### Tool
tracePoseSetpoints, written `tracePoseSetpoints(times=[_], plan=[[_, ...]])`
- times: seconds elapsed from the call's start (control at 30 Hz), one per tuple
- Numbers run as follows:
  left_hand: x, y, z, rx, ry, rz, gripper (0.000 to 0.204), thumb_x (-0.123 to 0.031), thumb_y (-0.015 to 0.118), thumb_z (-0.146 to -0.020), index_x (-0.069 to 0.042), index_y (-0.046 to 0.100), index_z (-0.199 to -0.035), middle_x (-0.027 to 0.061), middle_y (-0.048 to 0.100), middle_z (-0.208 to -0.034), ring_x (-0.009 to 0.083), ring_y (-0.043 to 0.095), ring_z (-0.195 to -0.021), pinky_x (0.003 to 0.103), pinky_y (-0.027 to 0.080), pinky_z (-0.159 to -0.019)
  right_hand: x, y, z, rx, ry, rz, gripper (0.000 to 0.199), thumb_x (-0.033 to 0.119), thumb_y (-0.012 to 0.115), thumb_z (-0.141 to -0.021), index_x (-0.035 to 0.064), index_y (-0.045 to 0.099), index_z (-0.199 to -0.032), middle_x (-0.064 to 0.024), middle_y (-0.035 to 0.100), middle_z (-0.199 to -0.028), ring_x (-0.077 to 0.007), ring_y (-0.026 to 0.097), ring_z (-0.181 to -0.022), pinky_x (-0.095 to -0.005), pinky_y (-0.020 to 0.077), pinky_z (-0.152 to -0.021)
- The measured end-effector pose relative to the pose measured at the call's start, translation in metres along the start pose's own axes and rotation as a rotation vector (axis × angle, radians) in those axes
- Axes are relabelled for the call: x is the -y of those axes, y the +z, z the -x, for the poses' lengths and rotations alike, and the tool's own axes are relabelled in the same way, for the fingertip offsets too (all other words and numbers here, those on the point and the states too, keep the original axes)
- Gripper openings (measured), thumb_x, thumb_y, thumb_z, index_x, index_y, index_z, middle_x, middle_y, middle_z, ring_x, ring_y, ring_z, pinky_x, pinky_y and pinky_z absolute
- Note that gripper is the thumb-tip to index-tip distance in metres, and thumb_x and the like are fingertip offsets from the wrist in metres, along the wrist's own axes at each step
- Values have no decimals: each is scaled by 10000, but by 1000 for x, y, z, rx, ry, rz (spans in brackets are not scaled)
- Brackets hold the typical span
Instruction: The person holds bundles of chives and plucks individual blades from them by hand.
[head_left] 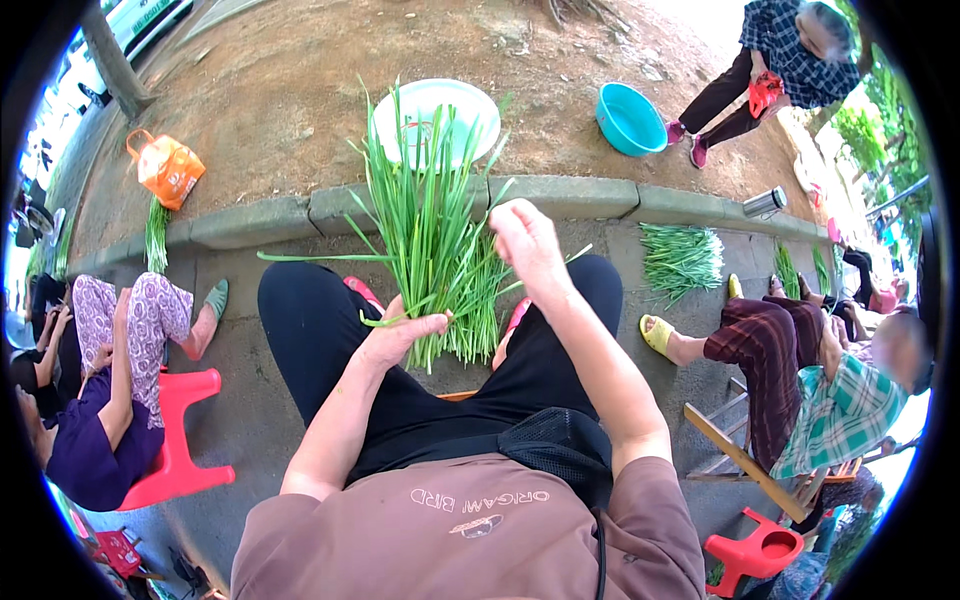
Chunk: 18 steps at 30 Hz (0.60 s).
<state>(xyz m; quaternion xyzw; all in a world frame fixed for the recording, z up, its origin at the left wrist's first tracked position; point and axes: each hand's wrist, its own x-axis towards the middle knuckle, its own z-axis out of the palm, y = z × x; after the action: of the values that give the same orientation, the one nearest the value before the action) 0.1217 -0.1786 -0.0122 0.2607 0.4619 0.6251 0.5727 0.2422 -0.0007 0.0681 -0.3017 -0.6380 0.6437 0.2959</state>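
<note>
My left hand [399, 334] is wrapped round the lower part of a tall bunch of garlic chives [425, 215], whose long green leaves stand up and fan out between my knees. One leaf sticks out sideways to the left. My right hand [525, 238] is raised beside the bunch on the right, its fingers curled together; whatever they hold, if anything, is hidden. More cut chives [470, 335] lie on the ground between my feet, under and behind the held bunch.
A white basin [465, 100] and a turquoise basin [632, 120] stand on the dirt beyond the stone kerb [560, 195]. Another chive pile [682, 262] lies to the right. People sit on both sides, one on a red stool [185, 430]. An orange bag [165, 168] is far left; someone stands far right.
</note>
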Motion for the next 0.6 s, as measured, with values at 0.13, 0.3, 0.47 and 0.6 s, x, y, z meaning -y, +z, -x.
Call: tracePoseSetpoints(times=[0.13,0.3,0.47,0.6], plan=[[-1,0,3,18,-6,12,463,-83,702,-765,-12,480,-1165,75,610,-899,160,591,-782,301,487,-712,16,-43,-23,-118,-113,4,334,324,539,-917,68,546,-702,39,453,-537,-33,399,-457,-205,303,-425],[-3,2,6,28,-44,-25,475,-43,703,-748,-16,490,-1171,81,622,-916,172,610,-798,304,499,-718,28,-81,-52,-238,-266,454,212,209,639,-850,22,578,-771,-6,549,-637,-86,519,-591,-240,432,-559],[-9,7,10,59,-91,-83,435,-16,704,-741,-25,530,-1139,59,626,-928,152,606,-811,298,499,-719,29,-90,-80,-142,-460,548,261,60,614,-799,24,600,-1057,-87,622,-886,-150,580,-753,-281,482,-733],[-5,3,11,84,-125,-79,467,-23,722,-725,-37,529,-1151,52,619,-923,148,593,-831,295,495,-716,26,-85,-91,-87,-369,594,288,45,599,-803,48,601,-1091,-105,629,-968,-186,605,-798,-300,485,-760]])
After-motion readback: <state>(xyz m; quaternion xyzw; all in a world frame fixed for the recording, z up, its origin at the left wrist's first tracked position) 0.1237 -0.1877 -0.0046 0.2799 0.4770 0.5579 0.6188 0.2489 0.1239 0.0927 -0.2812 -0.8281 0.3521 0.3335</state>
